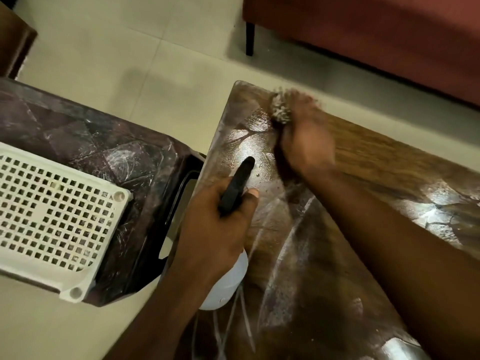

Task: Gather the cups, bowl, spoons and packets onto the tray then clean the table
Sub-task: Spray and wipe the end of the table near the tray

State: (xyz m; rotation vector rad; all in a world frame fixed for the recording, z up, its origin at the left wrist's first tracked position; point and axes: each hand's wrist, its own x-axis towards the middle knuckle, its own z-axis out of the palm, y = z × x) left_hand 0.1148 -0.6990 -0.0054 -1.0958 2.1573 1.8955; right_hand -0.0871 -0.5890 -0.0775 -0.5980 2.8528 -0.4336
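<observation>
My left hand (pixel 218 224) grips a white spray bottle (pixel 228 279) with a black nozzle (pixel 237 185), held above the near left part of the brown table (pixel 389 178). My right hand (pixel 306 141) is shut on a grey-white cloth (pixel 280 107) and presses it onto the table near its far left corner; the hand is blurred by motion. The tabletop shines wet around the cloth. A white perforated tray (pixel 52 211) lies on a dark stool to the left, and nothing shows on its visible part. No cups, bowl, spoons or packets are in view.
The dark maroon plastic stool (pixel 117 157) stands close to the table's left edge, with a narrow gap of pale tiled floor (pixel 130 61) between them. A red-brown sofa (pixel 376 29) on a black leg sits beyond the table. A wooden piece shows at the far left.
</observation>
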